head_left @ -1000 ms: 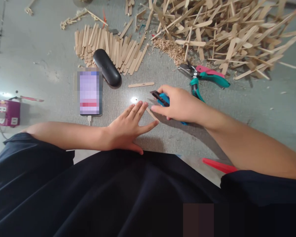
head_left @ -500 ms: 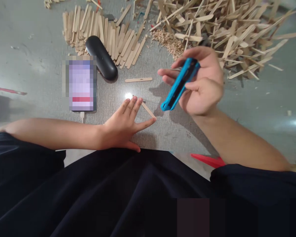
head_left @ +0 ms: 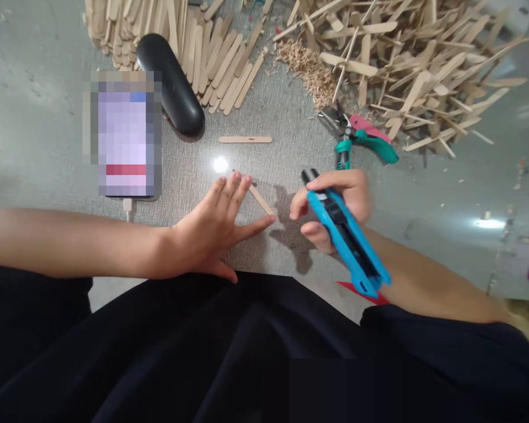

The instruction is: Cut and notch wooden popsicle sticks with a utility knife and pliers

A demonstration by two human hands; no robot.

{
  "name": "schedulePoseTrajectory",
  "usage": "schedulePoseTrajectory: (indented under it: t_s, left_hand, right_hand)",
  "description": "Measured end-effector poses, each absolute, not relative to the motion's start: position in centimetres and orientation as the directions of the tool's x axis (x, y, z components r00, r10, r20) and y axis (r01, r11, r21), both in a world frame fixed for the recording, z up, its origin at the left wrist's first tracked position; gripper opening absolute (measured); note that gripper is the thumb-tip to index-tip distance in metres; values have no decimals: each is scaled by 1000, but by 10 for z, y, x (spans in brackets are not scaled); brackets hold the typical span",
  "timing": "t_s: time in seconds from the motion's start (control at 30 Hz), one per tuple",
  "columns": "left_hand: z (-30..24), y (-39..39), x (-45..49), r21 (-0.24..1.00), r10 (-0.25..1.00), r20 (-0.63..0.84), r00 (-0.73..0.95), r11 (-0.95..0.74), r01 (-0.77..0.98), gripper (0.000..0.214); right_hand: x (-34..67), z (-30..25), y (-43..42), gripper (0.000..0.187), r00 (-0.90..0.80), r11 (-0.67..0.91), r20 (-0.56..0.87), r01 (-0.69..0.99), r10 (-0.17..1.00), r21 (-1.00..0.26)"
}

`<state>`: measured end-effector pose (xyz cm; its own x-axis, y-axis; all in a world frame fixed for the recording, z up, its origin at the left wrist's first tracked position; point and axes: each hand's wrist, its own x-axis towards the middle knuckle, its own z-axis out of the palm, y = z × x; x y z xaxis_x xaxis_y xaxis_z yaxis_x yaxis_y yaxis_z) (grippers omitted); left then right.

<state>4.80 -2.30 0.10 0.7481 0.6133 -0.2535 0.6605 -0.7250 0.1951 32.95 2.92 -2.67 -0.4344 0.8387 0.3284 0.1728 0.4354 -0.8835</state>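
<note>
My right hand (head_left: 346,197) holds a blue utility knife (head_left: 346,235) above the table, its black tip end toward the upper left. My left hand (head_left: 218,226) lies with fingers spread on the grey table. A wooden craft stick (head_left: 261,200) slants beside its fingers, and the index fingertip touches the lower end. Part of that stick is hidden under the fingers. Just beyond lies a second craft stick (head_left: 245,140), level, with a small dark mark on it.
Pliers (head_left: 344,144) with green handles lie beyond my right hand, near wood shavings (head_left: 308,73) and a heap of loose sticks (head_left: 417,76). A black oblong case (head_left: 171,85) rests against stacked sticks (head_left: 223,64). At left is a phone (head_left: 122,135) with a cable.
My right hand has moved nearer to me and turned the knife, so its black end points up-left. The pliers have come into sight. My left hand stays spread by the stick.
</note>
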Motion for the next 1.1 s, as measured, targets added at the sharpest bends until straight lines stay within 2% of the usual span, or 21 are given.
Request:
schedulePoseTrajectory:
  t_s: [0.1, 0.23, 0.4, 0.47, 0.53, 0.63, 0.7, 0.8, 1.1]
  left_hand:
    - [1, -25, 46, 214, 632, -240, 737, -706, 675, 158]
    - [1, -27, 44, 226, 640, -218, 737, -701, 676, 159]
    - [5, -25, 44, 231, 629, -247, 738, -701, 675, 165]
    - [7, -23, 45, 244, 623, -261, 738, -697, 674, 164]
    - [9, -22, 45, 250, 613, -283, 738, -695, 674, 159]
    - [10, -21, 46, 243, 604, -315, 732, -695, 677, 151]
    - [10, -21, 46, 243, 601, -321, 732, -695, 677, 149]
    - [10, -20, 46, 250, 593, -325, 737, -697, 672, 149]
    - [5, -22, 46, 232, 598, -320, 734, -702, 673, 152]
  right_hand:
    - [334, -33, 26, 34, -546, 489, 293, 255, 785, -834]
    - [342, -31, 33, 17, -708, 626, 260, 318, 656, -712]
    - [347, -29, 39, 35, -740, 697, 348, 221, 575, -682]
    - [346, -27, 39, 28, -723, 702, 372, 217, 582, -678]
    - [344, -23, 37, 23, -706, 666, 325, 274, 629, -693]
    - [342, -18, 33, 38, -676, 584, 227, 360, 701, -728]
    - [343, -17, 32, 39, -655, 560, 212, 381, 725, -736]
    - [345, -18, 32, 34, -643, 547, 192, 413, 741, -728]
    - [344, -17, 35, 36, -703, 487, 34, 456, 710, -745]
